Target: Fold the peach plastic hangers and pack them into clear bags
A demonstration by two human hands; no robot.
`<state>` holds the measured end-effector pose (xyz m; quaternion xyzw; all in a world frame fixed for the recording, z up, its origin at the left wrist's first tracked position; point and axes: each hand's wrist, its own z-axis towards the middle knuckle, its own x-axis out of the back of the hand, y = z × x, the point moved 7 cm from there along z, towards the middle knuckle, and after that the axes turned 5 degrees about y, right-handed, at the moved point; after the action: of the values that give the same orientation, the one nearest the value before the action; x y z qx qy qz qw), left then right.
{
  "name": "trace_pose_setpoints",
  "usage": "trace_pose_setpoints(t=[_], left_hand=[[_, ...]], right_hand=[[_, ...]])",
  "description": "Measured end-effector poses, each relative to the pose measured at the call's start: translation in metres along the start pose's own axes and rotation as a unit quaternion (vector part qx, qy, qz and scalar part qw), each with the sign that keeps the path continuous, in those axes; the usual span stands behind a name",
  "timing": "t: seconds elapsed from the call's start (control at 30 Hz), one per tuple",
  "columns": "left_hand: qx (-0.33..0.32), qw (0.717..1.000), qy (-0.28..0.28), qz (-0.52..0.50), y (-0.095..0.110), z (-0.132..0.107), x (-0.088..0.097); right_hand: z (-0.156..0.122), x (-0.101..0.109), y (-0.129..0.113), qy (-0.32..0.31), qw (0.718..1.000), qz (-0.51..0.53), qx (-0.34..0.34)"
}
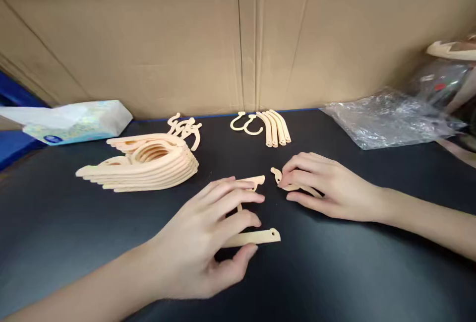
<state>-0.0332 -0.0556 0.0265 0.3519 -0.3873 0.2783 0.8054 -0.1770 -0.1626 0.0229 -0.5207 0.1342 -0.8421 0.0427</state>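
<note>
Right of the one stack of frames (174, 165), the left hand (223, 232) lies over one frame (258, 237) (whether gripping, I cannot tell); farther right, the right hand (320, 185) pinches one curved piece (275, 173). Uneven pressing could make the frame skid on the table (297, 272). Two hooks (253, 133) and four bars (273, 131) lie back and right of the stack; behind it, small parts (182, 126) too tangled to count.

head camera | above black table (353, 272), close | facing forward, down, toward cardboard (167, 39) | right edge perhaps blurred
</note>
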Motion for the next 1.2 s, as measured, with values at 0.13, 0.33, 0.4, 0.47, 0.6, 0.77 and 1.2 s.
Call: trace_pose_setpoints(t=[0.13, 0.33, 0.4, 0.47, 0.6, 0.77, 1.2], left_hand=[[0.031, 0.999, -0.043, 0.008, -0.003, -0.003, -0.006], [0.025, 0.998, -0.044, 0.045, -0.008, -0.002, -0.009], [0.029, 0.997, -0.041, 0.065, -0.011, -0.002, -0.009], [0.031, 0.996, -0.039, 0.079, -0.012, -0.002, -0.009], [0.016, 0.995, -0.027, 0.095, -0.01, -0.003, -0.009], [-0.005, 0.994, -0.011, 0.11, -0.007, -0.004, -0.008], [0.021, 0.997, -0.015, 0.073, -0.009, -0.002, -0.004]], right_hand=[[0.0, 0.001, 0.001, 0.022, 1.0, -0.007, 0.012], [0.0, 0.003, 0.003, 0.044, 0.999, -0.015, 0.006], [-0.001, 0.003, 0.004, 0.049, 0.999, -0.015, 0.005], [-0.001, 0.003, 0.004, 0.053, 0.999, -0.011, 0.007], [-0.001, 0.005, 0.003, 0.063, 0.998, -0.007, 0.003], [-0.001, 0.003, 0.008, 0.059, 0.997, -0.042, -0.023], [-0.007, 0.014, 0.005, 0.129, 0.99, 0.027, -0.049]])
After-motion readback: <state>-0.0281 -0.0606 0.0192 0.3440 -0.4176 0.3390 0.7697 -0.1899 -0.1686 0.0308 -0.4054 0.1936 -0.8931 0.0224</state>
